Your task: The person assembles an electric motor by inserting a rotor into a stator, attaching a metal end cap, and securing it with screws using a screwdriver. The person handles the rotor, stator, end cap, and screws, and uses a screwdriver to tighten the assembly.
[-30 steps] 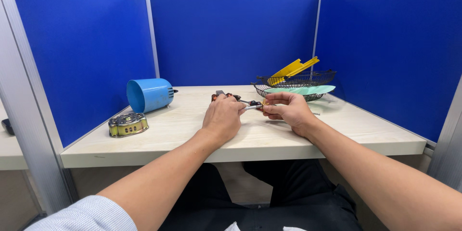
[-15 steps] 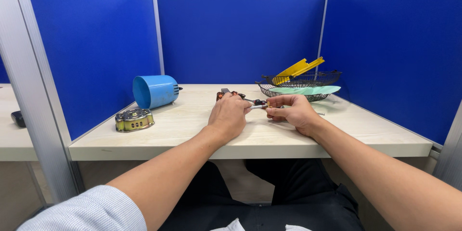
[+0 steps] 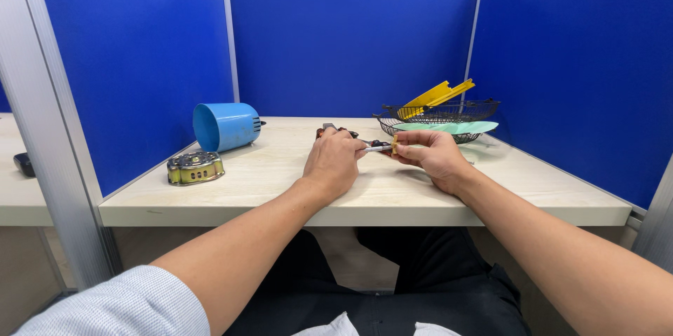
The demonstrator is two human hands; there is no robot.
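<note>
head view: one slim silvery tool lies level just above the desk, long axis left–right, between two hands — left hand closed over its dark end, right hand pinching its yellow end. one blue cup on its side, one wire basket, one metal part.

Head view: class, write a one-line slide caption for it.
Left hand and right hand hold a small metal tool over the desk.

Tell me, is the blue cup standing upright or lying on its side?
On its side: the blue cup lies on the table, round mouth facing left.
</note>
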